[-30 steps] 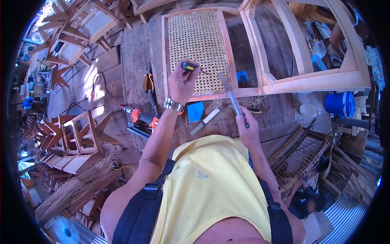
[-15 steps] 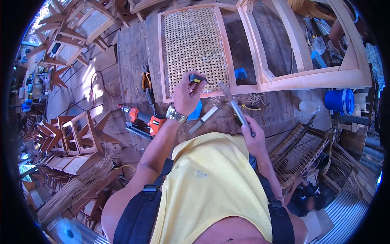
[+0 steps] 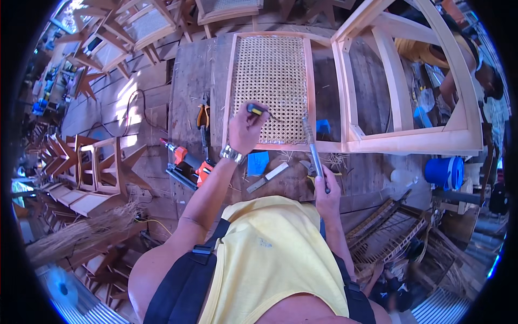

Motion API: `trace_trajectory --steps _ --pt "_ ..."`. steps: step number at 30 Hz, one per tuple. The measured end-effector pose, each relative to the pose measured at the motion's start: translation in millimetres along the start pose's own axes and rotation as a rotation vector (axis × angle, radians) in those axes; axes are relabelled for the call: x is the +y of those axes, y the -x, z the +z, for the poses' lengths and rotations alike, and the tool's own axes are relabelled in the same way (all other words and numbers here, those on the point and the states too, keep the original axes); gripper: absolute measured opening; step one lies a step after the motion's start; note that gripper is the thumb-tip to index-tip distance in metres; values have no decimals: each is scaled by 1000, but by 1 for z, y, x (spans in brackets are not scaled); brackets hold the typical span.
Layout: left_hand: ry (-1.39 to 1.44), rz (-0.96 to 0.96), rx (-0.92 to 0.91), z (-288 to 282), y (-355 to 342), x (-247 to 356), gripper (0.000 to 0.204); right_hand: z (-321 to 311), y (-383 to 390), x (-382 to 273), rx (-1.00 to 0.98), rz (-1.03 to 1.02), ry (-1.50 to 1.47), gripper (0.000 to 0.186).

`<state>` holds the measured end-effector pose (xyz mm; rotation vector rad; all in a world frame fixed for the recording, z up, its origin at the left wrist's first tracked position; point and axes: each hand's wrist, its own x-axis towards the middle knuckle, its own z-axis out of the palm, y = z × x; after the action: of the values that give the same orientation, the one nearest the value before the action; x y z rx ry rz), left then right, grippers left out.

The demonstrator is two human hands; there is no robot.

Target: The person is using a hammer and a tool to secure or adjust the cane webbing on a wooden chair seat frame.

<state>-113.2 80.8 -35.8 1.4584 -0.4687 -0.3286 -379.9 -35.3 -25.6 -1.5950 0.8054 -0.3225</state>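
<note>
My left hand point(image 3: 246, 128), with a metal watch at the wrist, grips a yellow-and-black handled screwdriver point(image 3: 257, 110), its thin tip over the woven cane panel point(image 3: 268, 70). My right hand point(image 3: 327, 189) holds a hammer-like metal tool point(image 3: 314, 156) upright in the picture, its worn end at the panel's lower right edge. The cane sits in a pale wooden chair frame point(image 3: 388, 141) lying on a plank worktop point(image 3: 194, 70). Just below the panel are a blue piece point(image 3: 258, 162) and a flat metal-and-white bar point(image 3: 268, 177).
Pliers point(image 3: 203, 117) and an orange nail gun point(image 3: 202, 173) lie left of the panel. A blue bucket point(image 3: 443, 174) stands at right. Wooden chairs point(image 3: 102, 175) and bundled fibres point(image 3: 81, 232) fill the left. Co-workers appear at upper right point(image 3: 453, 65) and lower right point(image 3: 388, 286).
The whole view has shifted, so the panel and frame sit lower in the picture. Both hands keep their tools, with only slight movement relative to the panel.
</note>
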Motion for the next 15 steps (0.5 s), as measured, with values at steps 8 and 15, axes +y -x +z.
trace_trajectory --steps 8,15 --pt "-101 36 42 7 -35 -1 18 7 -28 4 100 56 -228 36" --pt "-400 91 -148 15 -31 -2 24 15 -45 -5 -21 -119 64 40"
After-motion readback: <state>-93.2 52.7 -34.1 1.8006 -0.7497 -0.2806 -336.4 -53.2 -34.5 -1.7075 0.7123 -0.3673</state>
